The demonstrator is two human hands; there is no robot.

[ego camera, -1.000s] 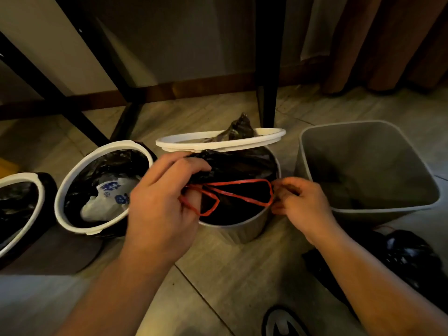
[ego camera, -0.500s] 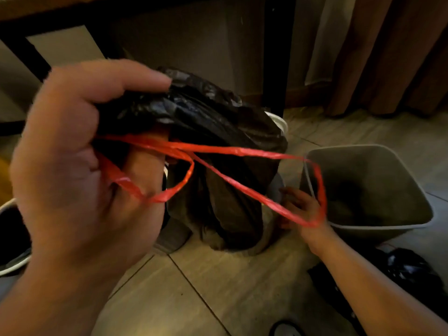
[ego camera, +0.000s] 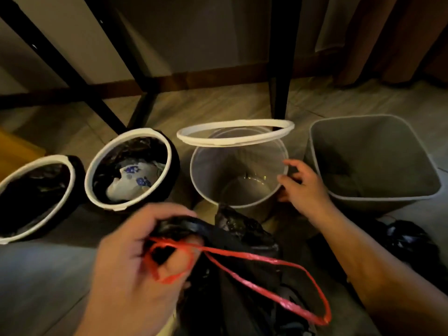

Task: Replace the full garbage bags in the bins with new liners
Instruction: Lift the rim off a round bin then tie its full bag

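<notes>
Head view: lower centre, the left hand [ego camera: 135, 267] has its fingers curled tight round the black garbage bag [ego camera: 242, 234] at its neck, red drawstring [ego camera: 261, 258] looped through, bag out of its bin. Beyond, the right hand [ego camera: 303, 187], fingers loosely spread, touches the bare round bin [ego camera: 213, 170] at mid-frame, a white ring [ego camera: 230, 141] tilted over its far rim.

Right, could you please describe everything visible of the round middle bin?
The round bin is grey, plastic-looking, upright on the tiled floor, unlined and bare inside. Its white ring sits tilted above the far rim. The right hand touches its right wall. The black bag, gripped by the left hand, hides part of its near wall.
</notes>
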